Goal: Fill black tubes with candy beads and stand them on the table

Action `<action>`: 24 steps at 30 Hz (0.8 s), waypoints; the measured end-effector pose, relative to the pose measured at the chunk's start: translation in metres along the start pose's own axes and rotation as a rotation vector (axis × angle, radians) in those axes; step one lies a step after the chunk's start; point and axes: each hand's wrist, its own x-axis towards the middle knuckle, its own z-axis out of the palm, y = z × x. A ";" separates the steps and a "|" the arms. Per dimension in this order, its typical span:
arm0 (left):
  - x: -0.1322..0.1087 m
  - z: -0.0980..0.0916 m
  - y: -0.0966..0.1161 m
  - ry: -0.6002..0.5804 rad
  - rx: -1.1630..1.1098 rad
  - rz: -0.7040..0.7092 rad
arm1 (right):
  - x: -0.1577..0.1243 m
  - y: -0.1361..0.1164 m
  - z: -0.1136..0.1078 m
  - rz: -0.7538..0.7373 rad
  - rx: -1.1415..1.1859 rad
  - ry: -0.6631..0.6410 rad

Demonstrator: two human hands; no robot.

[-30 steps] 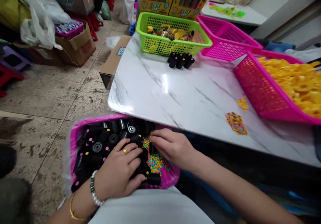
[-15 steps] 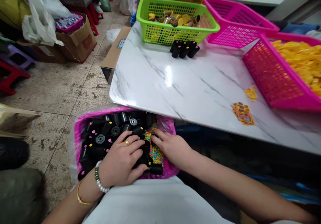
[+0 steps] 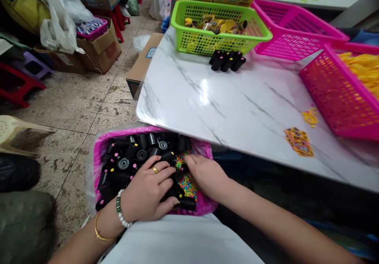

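A white marble-look tabletop (image 3: pixel 237 110) with grey veins is seen taking up the middle and right of the view, a glare spot sitting on it near the centre. At 12 o'clock on it a green basket (image 3: pixel 219 27) is parked, loaded with yellow and black bits, and a little cluster of black tubes (image 3: pixel 226 60) is laid touching its front wall. Toward 1 o'clock an empty-looking pink basket (image 3: pixel 293 31) is set, and at 3 o'clock another pink basket (image 3: pixel 340 94) is filled with yellow pieces. Some small printed stickers (image 3: pixel 299 141) are scattered at about 4 o'clock on the marble.

The floor is done in speckled beige tiles (image 3: pixel 83 110), pretty grubby. At 10 o'clock cardboard boxes (image 3: pixel 100 51), plastic bags and red and purple stools are piled up.

Down at 6 o'clock, just below the table edge, a pink tray (image 3: pixel 97 153) lined with clear plastic is kept on the lap. It's packed with black capsules (image 3: pixel 130 157), with tiny coloured candy beads (image 3: pixel 186 177) heaped on its right side.

The left hand (image 3: pixel 148 193) is laid flat over the capsules, fingers curled loosely around a few of them. The right hand (image 3: pixel 207 175) is pressed down by the beads, fingers bent; whether anything is actually pinched can't be told.
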 end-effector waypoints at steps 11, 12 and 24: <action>0.001 0.000 -0.001 -0.012 -0.008 -0.008 | 0.008 0.014 0.016 -0.447 -0.079 0.083; 0.000 0.001 -0.001 -0.015 -0.012 -0.012 | 0.006 0.018 0.011 -0.443 0.010 0.038; 0.002 0.001 -0.001 -0.015 -0.043 -0.030 | -0.017 0.060 -0.020 -0.364 0.622 0.327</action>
